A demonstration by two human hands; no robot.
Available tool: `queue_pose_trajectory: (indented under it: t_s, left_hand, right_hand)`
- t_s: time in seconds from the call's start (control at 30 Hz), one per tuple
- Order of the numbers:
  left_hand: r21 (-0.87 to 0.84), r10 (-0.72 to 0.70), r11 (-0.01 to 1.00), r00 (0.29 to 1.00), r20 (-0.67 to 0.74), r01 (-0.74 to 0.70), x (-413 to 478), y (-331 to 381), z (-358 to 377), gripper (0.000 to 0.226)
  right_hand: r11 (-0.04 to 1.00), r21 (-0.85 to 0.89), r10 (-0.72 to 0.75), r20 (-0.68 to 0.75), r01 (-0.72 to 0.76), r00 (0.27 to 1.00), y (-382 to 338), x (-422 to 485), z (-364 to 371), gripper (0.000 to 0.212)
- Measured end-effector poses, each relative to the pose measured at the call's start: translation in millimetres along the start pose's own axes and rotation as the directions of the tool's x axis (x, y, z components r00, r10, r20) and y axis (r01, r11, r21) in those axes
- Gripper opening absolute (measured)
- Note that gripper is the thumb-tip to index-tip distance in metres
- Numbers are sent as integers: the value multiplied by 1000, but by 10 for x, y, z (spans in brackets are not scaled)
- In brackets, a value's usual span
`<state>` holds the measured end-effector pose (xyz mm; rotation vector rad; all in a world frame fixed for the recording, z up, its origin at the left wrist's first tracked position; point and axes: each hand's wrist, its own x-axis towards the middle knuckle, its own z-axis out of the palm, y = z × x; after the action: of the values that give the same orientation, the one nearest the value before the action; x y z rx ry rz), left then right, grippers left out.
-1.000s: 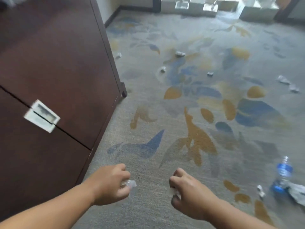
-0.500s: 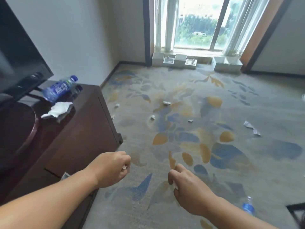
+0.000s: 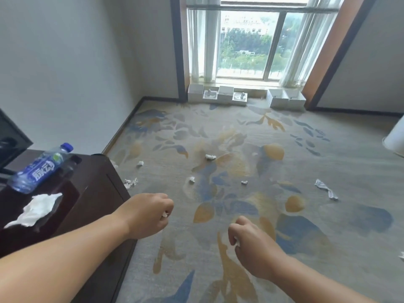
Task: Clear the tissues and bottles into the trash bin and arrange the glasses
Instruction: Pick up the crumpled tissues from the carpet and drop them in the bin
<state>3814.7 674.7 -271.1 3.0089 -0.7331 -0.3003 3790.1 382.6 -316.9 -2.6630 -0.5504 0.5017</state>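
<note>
While reaching out low over the patterned carpet (image 3: 284, 259), holds both fists well apart from each other. Clamps a small white tissue scrap (image 3: 164, 214) inside the curled fingers of the left hand (image 3: 148, 215), just off the front corner of the dark wooden cabinet (image 3: 98, 193). Grips a second scrap (image 3: 237, 242) in the closed right hand (image 3: 251, 241), lower and nearer the camera.

Further left, on the cabinet top: a blue-labelled bottle (image 3: 39, 169) lying on its side, cap toward the wall, and just in front of it a crumpled tissue (image 3: 35, 209).

Beyond the hands, scattered across the carpet: several small tissue wads (image 3: 210, 157), one of them close by the cabinet's far end, and off to the right a twisted tissue strip (image 3: 325, 189).

At the far wall, a row of white boxes (image 3: 218, 96) under the window (image 3: 247, 40). Cut off at the right edge, a white cylinder (image 3: 395, 138); cannot tell what it is.
</note>
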Motion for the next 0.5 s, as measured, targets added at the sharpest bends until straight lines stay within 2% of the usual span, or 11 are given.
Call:
queue_pose_trajectory:
  t_s: [0.23,0.5]
  left_hand:
    - [37,-10,999,1000,18,9,861,-373,-326,10]
    - [-25,-138,990,990,-19,137,2086,-879,-662,13]
  right_hand:
    - [999,-21,-44,9,45,999,415,869,-497,30]
    - [995,-68,-79,-26,77,997,1189,2109,-1291,31]
